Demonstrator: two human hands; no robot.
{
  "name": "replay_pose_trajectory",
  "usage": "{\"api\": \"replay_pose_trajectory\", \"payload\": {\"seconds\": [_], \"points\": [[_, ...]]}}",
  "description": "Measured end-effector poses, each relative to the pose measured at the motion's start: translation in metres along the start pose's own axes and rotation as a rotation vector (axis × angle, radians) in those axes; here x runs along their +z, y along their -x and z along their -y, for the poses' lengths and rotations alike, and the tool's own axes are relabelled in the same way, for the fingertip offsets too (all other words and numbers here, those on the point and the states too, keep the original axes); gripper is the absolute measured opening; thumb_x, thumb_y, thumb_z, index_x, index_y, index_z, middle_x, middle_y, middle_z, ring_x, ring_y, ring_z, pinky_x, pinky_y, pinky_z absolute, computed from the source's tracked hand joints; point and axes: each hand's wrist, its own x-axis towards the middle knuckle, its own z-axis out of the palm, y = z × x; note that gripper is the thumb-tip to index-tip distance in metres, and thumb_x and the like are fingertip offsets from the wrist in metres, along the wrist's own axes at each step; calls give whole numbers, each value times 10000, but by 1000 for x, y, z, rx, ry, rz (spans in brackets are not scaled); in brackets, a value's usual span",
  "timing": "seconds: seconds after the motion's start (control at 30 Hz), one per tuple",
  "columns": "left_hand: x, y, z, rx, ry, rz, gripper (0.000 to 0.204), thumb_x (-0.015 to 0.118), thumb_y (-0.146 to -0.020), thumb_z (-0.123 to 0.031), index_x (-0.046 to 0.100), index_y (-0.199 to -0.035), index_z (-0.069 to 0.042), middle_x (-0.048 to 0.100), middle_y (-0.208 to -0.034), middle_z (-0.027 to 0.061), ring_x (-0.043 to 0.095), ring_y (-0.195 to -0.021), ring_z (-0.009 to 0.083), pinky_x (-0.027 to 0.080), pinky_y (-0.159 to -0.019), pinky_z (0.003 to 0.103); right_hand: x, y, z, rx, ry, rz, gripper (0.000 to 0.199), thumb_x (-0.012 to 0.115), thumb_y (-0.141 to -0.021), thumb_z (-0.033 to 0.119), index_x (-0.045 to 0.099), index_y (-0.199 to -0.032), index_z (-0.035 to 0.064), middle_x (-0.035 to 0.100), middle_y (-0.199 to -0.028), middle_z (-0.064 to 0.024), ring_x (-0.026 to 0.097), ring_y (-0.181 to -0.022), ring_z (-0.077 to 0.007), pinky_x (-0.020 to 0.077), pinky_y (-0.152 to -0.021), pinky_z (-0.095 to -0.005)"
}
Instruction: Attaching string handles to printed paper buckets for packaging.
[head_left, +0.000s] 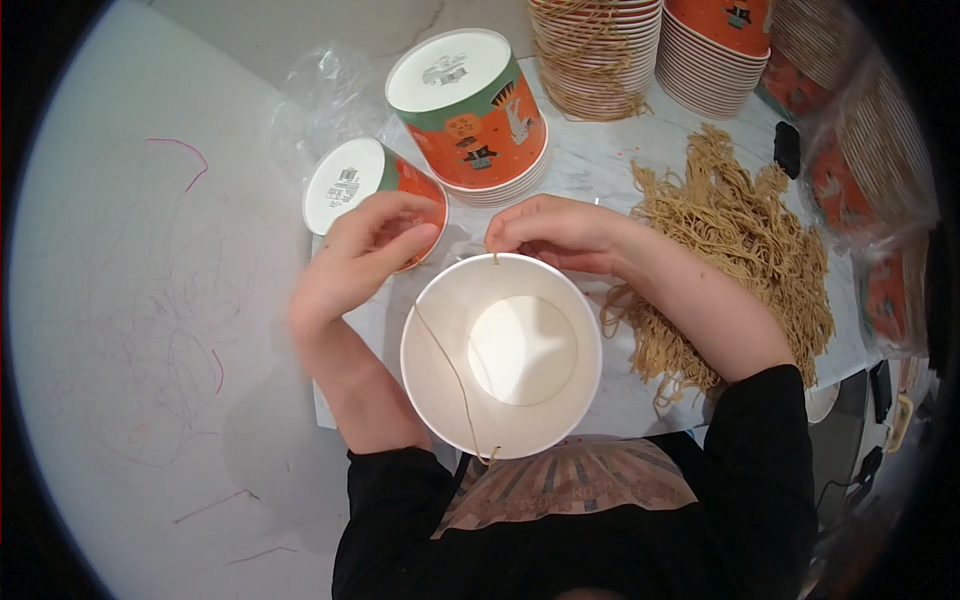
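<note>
A white paper cup (455, 395) stands open-side up in front of me, its inside bare. A thin tan string (450, 365) runs across its inside, from the near rim toward the far rim. My right hand (560, 232) pinches the string's end at the far rim. My left hand (365, 255) is at the cup's far left rim, its fingers curled against the outside wall. Just behind my left hand an orange and green cup (350, 182) lies upside down.
A stack of upside-down orange cups (470, 105) stands behind. A heap of tan strings (740, 240) lies to the right on the marble top (600, 165). More cup stacks (715, 45) stand at the back, some with strings (590, 55), and bagged cups (880, 190) at the right.
</note>
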Motion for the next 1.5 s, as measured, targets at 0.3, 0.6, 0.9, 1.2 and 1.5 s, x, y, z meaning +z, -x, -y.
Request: {"api": "replay_pose_trajectory", "payload": {"seconds": [0.3,0.6,0.9,1.2,1.5], "points": [[17,-27,2,-12,203,304,331,682,-899,-46,598,-1213,19,717,-1016,86,685,-878,117,531,-803,239,0,4,2,-82,27,-35,67,645,-888,85,675,-917,33,680,-864,-12,616,-770,-62,493,-737,-205],[10,-36,6,-113,205,360,251,743,-851,-44,643,-1073,11,732,-924,59,691,-839,97,535,-791,222,7,9,13,-134,276,-94,90,659,-871,147,714,-833,88,685,-813,36,598,-749,-47,471,-725,-213],[-3,-33,15,-55,151,422,98,750,-835,-24,704,-917,7,718,-880,30,672,-819,75,535,-762,215,5,10,12,-227,343,19,95,635,-881,117,699,-883,48,681,-863,20,605,-794,-51,472,-773,-231],[-10,-31,18,-18,115,466,105,749,-829,-17,705,-922,8,718,-884,30,670,-825,76,537,-769,219,1,7,11,-205,312,72,66,643,-862,96,664,-892,41,647,-861,41,583,-798,-36,452,-772,-209],[-4,-20,3,-95,126,227,196,721,-874,-46,713,-1056,26,714,-904,29,643,-794,65,520,-721,214,-1,27,43,-358,610,-189,145,691,-910,97,719,-1025,14,684,-1019,-20,601,-906,-83,481,-810,-234]]}}
